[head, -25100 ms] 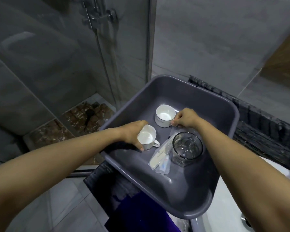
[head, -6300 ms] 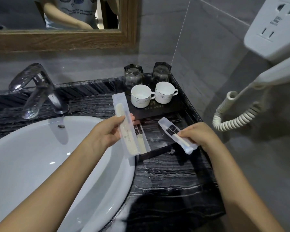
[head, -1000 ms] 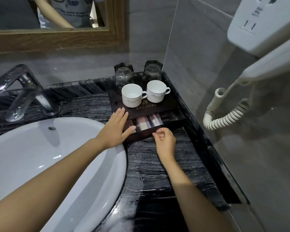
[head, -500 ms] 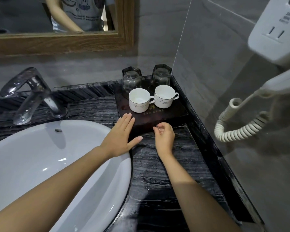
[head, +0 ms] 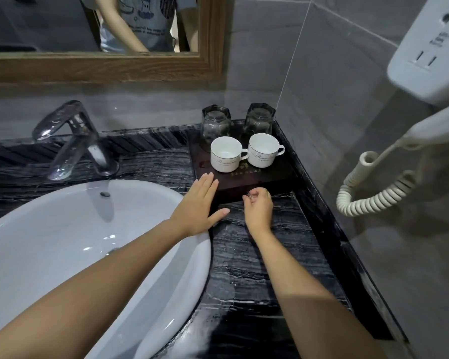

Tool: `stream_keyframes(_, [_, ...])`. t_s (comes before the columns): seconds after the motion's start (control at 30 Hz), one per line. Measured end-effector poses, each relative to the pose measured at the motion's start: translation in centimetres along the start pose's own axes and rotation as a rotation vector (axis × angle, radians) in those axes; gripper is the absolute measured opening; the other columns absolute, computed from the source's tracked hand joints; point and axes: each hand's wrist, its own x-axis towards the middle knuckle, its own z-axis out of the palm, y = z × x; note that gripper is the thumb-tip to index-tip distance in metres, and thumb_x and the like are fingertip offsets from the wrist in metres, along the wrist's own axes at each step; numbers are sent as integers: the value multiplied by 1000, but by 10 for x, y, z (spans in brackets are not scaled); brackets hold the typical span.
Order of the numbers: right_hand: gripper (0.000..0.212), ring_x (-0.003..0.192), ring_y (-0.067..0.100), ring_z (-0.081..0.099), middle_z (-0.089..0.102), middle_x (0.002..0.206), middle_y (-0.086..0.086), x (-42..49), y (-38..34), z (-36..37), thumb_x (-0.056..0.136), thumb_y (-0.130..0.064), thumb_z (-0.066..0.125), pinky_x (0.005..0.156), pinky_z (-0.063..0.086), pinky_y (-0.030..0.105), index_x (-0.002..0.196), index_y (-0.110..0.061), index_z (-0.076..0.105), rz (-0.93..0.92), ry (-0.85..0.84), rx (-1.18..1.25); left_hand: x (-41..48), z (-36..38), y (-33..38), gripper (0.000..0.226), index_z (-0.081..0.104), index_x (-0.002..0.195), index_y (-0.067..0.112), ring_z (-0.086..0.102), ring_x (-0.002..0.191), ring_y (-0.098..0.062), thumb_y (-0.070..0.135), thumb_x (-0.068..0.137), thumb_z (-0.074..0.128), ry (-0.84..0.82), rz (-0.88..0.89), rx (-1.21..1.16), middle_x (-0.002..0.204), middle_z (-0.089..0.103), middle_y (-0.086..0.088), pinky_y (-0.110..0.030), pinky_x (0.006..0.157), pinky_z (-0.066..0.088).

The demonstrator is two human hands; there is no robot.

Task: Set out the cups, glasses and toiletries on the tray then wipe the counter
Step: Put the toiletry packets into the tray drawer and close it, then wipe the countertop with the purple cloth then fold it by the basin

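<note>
Your left hand (head: 197, 206) lies flat, fingers straight and together, on the near left corner of the dark tray (head: 270, 177), with the thumb spread over the black marble counter (head: 257, 268). Your right hand (head: 259, 211) has its fingers curled against the tray's near face; you cannot tell whether they pinch anything. On the tray a left cup (head: 224, 158) and a right cup (head: 263, 151), both white, stand side by side with handles pointing right. A left glass (head: 215, 125) and a right glass (head: 259, 120) stand just behind them. To the left lies the white basin (head: 62, 242), with the chrome faucet (head: 70, 136) beyond it.
</note>
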Motion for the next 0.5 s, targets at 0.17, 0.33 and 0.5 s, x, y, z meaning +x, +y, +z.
stream_keyframes(0.17, [30,102,26,55,50,121,15,-4,-9,-12,86,-11,62,82,41,27,113,-2,52,-8,-156,-155,-11,-10,-3,76,6,148,11,-7,146,-22,53,92,33,-54,-14,19,158,-3,-10,-35,118,-2])
stream_keyframes(0.33, [71,133,34,30,28,146,16,-39,-27,-10,86,-30,62,105,34,40,142,-5,25,1,-294,-428,-62,-19,-24,70,4,148,17,-4,145,-30,50,93,31,-113,-107,102,158,-1,-10,-40,119,3])
stream_keyframes(0.5, [80,141,39,11,5,156,18,-93,-55,6,89,-41,54,113,19,47,148,-11,9,45,-485,-568,-126,-43,-57,67,7,148,19,11,143,-33,48,94,33,-295,-276,53,156,17,-11,-43,116,14])
